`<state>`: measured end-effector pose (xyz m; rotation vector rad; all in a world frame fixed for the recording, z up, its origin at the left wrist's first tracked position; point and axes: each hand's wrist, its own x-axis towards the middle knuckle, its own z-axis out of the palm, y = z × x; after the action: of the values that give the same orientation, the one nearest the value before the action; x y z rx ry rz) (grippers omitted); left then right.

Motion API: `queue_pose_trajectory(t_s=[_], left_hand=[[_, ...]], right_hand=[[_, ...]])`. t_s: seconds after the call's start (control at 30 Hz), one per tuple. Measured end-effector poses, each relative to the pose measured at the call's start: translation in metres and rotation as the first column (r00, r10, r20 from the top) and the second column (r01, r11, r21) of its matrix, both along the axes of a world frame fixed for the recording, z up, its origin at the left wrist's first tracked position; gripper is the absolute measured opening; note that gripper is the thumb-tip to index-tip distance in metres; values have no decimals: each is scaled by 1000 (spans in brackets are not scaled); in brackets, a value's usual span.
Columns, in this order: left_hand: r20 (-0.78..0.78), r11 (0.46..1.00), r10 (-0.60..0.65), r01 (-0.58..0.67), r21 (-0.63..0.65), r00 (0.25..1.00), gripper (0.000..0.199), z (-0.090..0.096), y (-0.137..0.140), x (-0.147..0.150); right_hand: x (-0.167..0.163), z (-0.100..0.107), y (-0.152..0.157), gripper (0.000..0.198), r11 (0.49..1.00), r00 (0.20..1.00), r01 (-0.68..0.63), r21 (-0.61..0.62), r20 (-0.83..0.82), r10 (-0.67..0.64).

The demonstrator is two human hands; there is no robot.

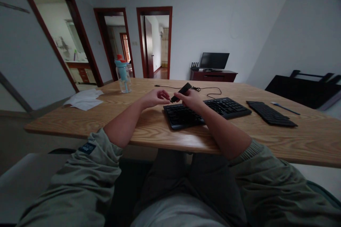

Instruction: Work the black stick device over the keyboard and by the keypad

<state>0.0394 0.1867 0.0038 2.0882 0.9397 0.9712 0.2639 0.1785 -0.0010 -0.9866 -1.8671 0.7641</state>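
Observation:
My right hand (192, 98) is closed around a slim black bar-shaped object (183, 91), tilted with its lower end toward my left hand. I cannot make out its exact kind. Close to that lower end, my left hand (156, 98) has its fingers curled and thumb and fingertips drawn together in a pinch. Whatever lies between those fingertips is too small to tell. Under my right hand and forearm is a black keyboard (226, 108), lying on the wooden table (149, 124); part of it is hidden by that arm.
Right of the keyboard are a black keyed panel (269, 113) and a thin blue brush-like tool (286, 108). A black cable (213, 88) runs behind the keyboard. At the left stand a clear bottle (124, 78) with a blue and red lid and some white tissues (86, 99).

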Motion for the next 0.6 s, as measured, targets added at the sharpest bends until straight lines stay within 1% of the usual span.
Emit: queue_pose_trajectory(t_s=[0.07,0.13,0.2,0.27,0.37,0.43,0.53,0.6], left_hand=[[-98,994,80,-72,81,992,33,-2,-5,-10],[-201,991,85,-62,120,976,29,-3,-12,-13],[-277,992,55,-20,128,959,26,-4,-17,-10],[-311,991,24,19,134,950,20,-5,-19,-5],[-287,988,0,44,146,958,11,-6,-18,1],[-288,990,0,40,134,958,12,-5,-18,0],[-405,996,7,29,83,914,22,-3,-18,-4],[-474,997,11,25,70,880,29,-2,-19,-6]], right_hand=[[0,0,-1,44,1000,1000,16,3,12,-16],[0,-1,-1,41,1000,999,21,12,33,-22],[-1,-3,0,36,999,998,30,25,59,-32],[-1,-5,1,33,998,996,42,38,81,-45],[-1,-5,0,33,998,994,44,54,94,-49],[-1,-3,-3,34,997,995,44,61,92,-49],[-1,1,-6,34,996,994,56,63,92,-61],[-1,2,-7,35,996,993,66,57,94,-71]])
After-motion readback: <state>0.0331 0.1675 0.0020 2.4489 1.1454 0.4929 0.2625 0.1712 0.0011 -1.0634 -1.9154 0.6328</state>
